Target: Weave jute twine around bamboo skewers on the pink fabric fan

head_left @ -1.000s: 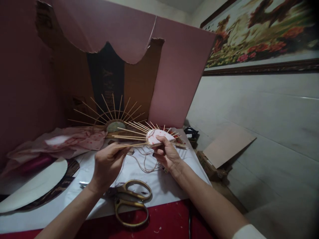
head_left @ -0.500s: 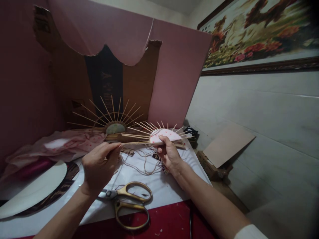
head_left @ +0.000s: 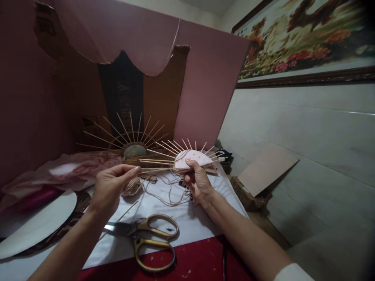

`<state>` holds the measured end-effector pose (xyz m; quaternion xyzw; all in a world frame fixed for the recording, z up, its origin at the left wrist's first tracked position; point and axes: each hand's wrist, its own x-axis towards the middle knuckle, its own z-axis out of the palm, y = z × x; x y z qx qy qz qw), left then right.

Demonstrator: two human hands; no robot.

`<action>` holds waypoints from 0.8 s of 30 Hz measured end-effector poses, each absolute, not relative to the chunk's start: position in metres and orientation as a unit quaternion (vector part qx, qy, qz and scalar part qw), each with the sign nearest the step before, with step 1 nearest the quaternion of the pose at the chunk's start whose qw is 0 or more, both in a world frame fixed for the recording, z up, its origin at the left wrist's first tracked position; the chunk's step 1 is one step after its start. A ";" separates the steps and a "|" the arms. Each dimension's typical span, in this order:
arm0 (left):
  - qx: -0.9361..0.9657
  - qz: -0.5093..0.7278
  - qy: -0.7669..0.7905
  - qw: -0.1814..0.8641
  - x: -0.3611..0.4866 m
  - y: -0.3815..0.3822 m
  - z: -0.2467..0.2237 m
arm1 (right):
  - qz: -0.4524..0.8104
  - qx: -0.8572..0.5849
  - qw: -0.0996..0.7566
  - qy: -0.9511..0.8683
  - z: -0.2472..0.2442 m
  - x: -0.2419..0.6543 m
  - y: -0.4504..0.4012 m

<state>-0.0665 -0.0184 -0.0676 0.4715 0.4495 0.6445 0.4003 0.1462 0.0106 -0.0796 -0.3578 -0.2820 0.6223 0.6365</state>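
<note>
The right hand [head_left: 199, 180] holds a pink-spotted white half-disc [head_left: 195, 158] near the middle of the view, above the white table cover [head_left: 205, 224]: the thumb presses flat on its face, the other fingers curl beneath. Thin sticks [head_left: 158, 161] fan out from its curved edge and toward the left. The left hand [head_left: 109, 185] has thumb and forefinger pinched together on a slender strand [head_left: 155, 170] that runs level to the half-disc's near left corner — stick or twine, I cannot tell which. Below, loops of twine [head_left: 171, 203] lie on the cover, and a small bundle [head_left: 133, 187] sits just beyond the left fingers. Brass-handled scissors [head_left: 140, 226] lie nearer the wearer, their handles partly over the red surface [head_left: 202, 259]. Behind stands a second sunburst [head_left: 134, 150] of sticks, before a pink cardboard panel [head_left: 209, 89]; crumpled pink cloth [head_left: 68, 169] lies at left.
</note>
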 end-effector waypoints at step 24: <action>0.347 0.663 0.365 0.554 -0.056 -0.010 -0.089 | 0.626 -0.350 0.665 -0.208 -0.083 0.145 0.013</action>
